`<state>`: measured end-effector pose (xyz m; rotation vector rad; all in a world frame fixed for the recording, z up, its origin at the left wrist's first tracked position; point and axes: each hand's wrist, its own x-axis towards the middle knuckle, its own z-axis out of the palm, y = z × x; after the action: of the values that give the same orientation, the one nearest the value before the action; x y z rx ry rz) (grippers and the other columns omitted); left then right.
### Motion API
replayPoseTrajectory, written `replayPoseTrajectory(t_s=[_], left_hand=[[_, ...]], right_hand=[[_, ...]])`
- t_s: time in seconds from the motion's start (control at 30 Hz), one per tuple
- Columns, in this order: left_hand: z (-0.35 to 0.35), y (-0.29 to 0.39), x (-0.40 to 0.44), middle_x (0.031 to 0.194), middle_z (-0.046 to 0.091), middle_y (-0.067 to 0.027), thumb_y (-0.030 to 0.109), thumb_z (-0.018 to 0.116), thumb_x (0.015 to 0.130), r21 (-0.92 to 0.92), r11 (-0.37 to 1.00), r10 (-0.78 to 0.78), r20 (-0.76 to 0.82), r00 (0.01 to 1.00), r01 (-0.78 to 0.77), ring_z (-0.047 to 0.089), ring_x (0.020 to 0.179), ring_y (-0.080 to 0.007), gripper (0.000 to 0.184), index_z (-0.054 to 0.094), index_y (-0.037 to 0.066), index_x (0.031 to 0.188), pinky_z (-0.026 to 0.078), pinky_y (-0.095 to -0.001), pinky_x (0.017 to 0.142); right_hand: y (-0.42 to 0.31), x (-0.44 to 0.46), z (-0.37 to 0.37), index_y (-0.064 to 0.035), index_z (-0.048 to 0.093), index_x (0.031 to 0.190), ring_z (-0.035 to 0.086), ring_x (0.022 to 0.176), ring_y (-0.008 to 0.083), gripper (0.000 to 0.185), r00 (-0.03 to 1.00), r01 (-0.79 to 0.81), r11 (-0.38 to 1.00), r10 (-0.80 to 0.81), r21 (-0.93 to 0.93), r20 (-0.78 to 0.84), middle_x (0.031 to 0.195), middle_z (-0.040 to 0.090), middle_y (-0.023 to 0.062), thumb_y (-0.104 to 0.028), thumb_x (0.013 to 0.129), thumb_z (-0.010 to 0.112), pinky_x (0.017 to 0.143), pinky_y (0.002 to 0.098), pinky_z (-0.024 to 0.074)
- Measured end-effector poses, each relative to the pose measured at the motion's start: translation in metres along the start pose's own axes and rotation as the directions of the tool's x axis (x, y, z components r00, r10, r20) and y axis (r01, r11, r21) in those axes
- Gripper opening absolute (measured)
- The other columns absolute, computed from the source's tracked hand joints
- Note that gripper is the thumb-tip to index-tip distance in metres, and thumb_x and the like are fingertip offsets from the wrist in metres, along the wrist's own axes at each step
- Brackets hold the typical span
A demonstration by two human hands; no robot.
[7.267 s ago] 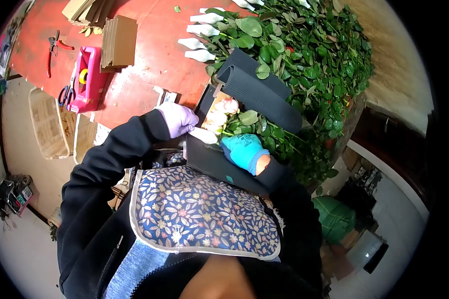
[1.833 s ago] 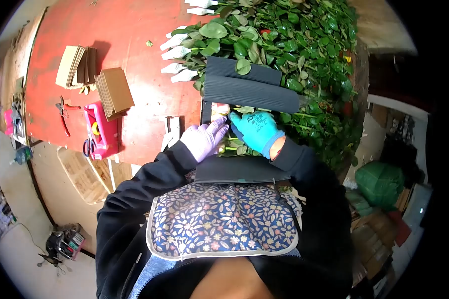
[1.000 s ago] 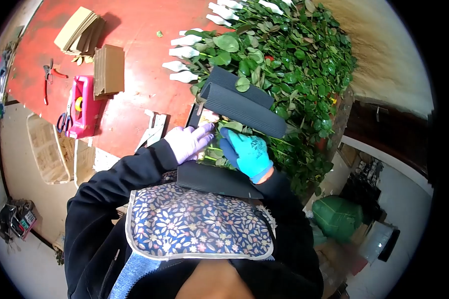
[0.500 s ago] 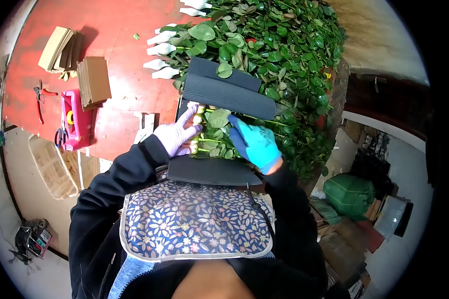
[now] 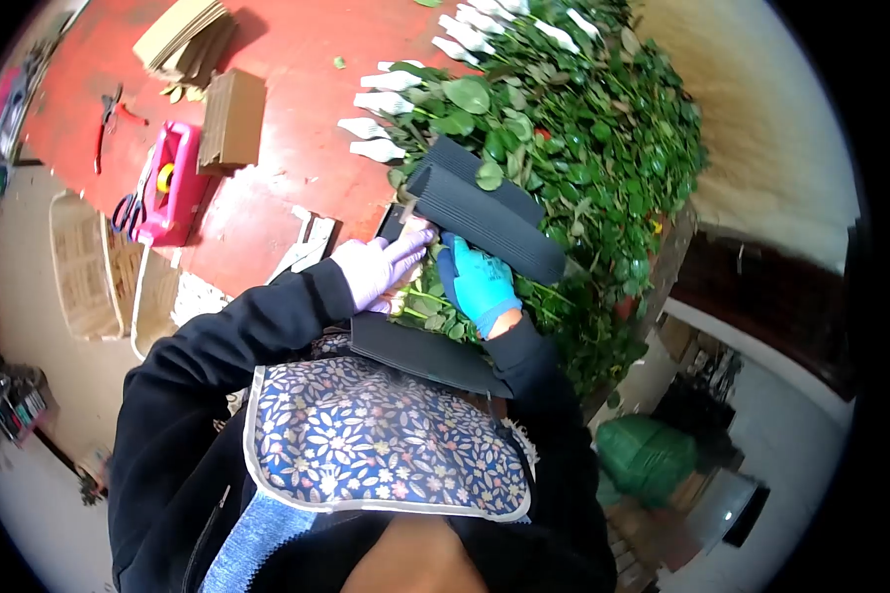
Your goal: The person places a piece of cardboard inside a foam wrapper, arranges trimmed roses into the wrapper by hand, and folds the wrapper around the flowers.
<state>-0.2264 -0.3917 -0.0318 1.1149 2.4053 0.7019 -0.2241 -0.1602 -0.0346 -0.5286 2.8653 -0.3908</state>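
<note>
Fingers spread, the left hand (image 5: 376,272) covers the leafy stems' (image 5: 433,308) left ends, seemingly evening them; the right hand's (image 5: 483,287) grip, just right, is unclear.

The left hand (image 5: 376,272) wears lilac, the right hand (image 5: 483,287) turquoise and dark blue; the apron (image 5: 391,435) is navy, patterned with white, pink and yellow flowers. Toward the red bench's (image 5: 302,109) right edge, foliage (image 5: 618,133) is green and the ribbed sheet (image 5: 489,225) charcoal. A hot-pink tape dispenser (image 5: 180,193) brightens the near edge.

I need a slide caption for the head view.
Lilac-gloved left hand and blue-gloved right hand at leafy stems, beside a dark ribbed sheet, red table beyond.
</note>
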Motion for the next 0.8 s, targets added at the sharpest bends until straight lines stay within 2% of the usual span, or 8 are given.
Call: replayPoseTrajectory(t_s=[0.2, 0.37, 0.43, 0.57, 0.6, 0.73, 0.77, 0.8], left_hand=[[0.013, -0.001, 0.002, 0.156, 0.024, -0.0147, 0.028, 0.075, 0.068, 0.070, 0.997, -0.017, 0.009, 1.000, 0.017, 0.061, 0.085, -0.0271, 0.090, 0.035, 0.004, 0.146, 0.055, -0.0382, 0.063], [0.012, 0.001, 0.005, 0.154, 0.025, -0.0182, 0.029, 0.075, 0.068, 0.064, 0.997, -0.050, 0.055, 0.997, 0.047, 0.062, 0.088, -0.0283, 0.090, 0.036, 0.004, 0.145, 0.056, -0.0381, 0.064], [0.014, -0.001, 0.003, 0.154, 0.025, -0.0176, 0.029, 0.075, 0.070, 0.079, 0.997, -0.011, 0.000, 1.000, 0.011, 0.061, 0.089, -0.0284, 0.087, 0.037, 0.004, 0.144, 0.056, -0.0380, 0.064], [0.007, 0.002, 0.004, 0.155, 0.023, -0.0166, 0.026, 0.075, 0.072, 0.091, 0.996, 0.007, 0.000, 1.000, -0.007, 0.062, 0.090, -0.0272, 0.084, 0.037, 0.003, 0.143, 0.055, -0.0367, 0.063], [0.008, 0.006, 0.004, 0.148, 0.034, -0.0176, 0.019, 0.072, 0.073, 0.139, 0.990, -0.022, -0.029, 0.999, 0.026, 0.063, 0.081, -0.0282, 0.079, 0.038, 0.004, 0.142, 0.056, -0.0386, 0.062], [-0.002, 0.008, 0.007, 0.152, 0.029, -0.0207, 0.029, 0.075, 0.072, 0.172, 0.984, -0.060, 0.115, 0.992, 0.039, 0.065, 0.075, -0.0292, 0.087, 0.036, 0.004, 0.145, 0.056, -0.0404, 0.062], [-0.002, 0.006, 0.009, 0.154, 0.024, -0.0198, 0.033, 0.075, 0.074, 0.148, 0.988, -0.059, 0.147, 0.987, 0.037, 0.066, 0.078, -0.0307, 0.087, 0.035, 0.004, 0.145, 0.056, -0.0408, 0.067], [-0.001, 0.004, 0.011, 0.157, 0.020, -0.0189, 0.037, 0.075, 0.076, 0.124, 0.991, -0.063, 0.183, 0.981, 0.041, 0.067, 0.082, -0.0323, 0.087, 0.034, 0.003, 0.146, 0.056, -0.0411, 0.071]], right_hand=[[-0.008, -0.001, 0.013, -0.0059, 0.059, 0.095, 0.063, 0.051, 0.0279, 0.018, 0.997, -0.060, 0.949, 0.044, -0.310, -0.058, 0.062, 0.063, 0.0116, -0.023, 0.093, 0.052, 0.047, 0.0400, 0.0504], [-0.009, 0.001, 0.010, -0.0099, 0.059, 0.098, 0.061, 0.050, 0.0309, 0.018, 0.996, -0.062, 0.955, 0.039, -0.290, -0.084, 0.058, 0.061, 0.0120, -0.026, 0.095, 0.052, 0.047, 0.0448, 0.0476], [-0.016, 0.001, -0.002, -0.0065, 0.060, 0.112, 0.064, 0.055, 0.0261, 0.027, 0.997, 0.026, 0.917, 0.006, -0.398, 0.081, 0.065, 0.064, 0.0103, -0.021, 0.090, 0.054, 0.048, 0.0373, 0.0511], [-0.012, -0.002, 0.003, -0.0079, 0.059, 0.120, 0.065, 0.058, 0.0259, 0.034, 1.000, 0.021, 0.932, -0.024, -0.363, -0.005, 0.067, 0.064, 0.0099, -0.021, 0.089, 0.053, 0.050, 0.0376, 0.0513], [-0.014, -0.002, 0.001, -0.0078, 0.058, 0.120, 0.065, 0.059, 0.0265, 0.035, 0.999, 0.042, 0.929, -0.032, -0.367, 0.032, 0.068, 0.065, 0.0103, -0.021, 0.089, 0.053, 0.052, 0.0391, 0.0511], [-0.021, -0.008, -0.028, -0.0078, 0.060, 0.115, 0.065, 0.061, 0.0304, 0.032, 0.987, 0.001, 0.984, 0.027, -0.178, 0.156, 0.074, 0.067, 0.0122, -0.023, 0.089, 0.051, 0.055, 0.0451, 0.0502], [-0.023, -0.014, -0.051, -0.0098, 0.061, 0.118, 0.064, 0.061, 0.0322, 0.034, 0.976, 0.084, 0.993, -0.064, -0.088, 0.209, 0.073, 0.066, 0.0115, -0.025, 0.087, 0.058, 0.055, 0.0459, 0.0499], [-0.016, -0.022, -0.064, -0.0101, 0.064, 0.113, 0.065, 0.066, 0.0325, 0.030, 0.959, 0.283, 0.959, -0.283, 0.003, -0.016, 0.082, 0.068, 0.0127, -0.026, 0.088, 0.061, 0.058, 0.0453, 0.0507]])
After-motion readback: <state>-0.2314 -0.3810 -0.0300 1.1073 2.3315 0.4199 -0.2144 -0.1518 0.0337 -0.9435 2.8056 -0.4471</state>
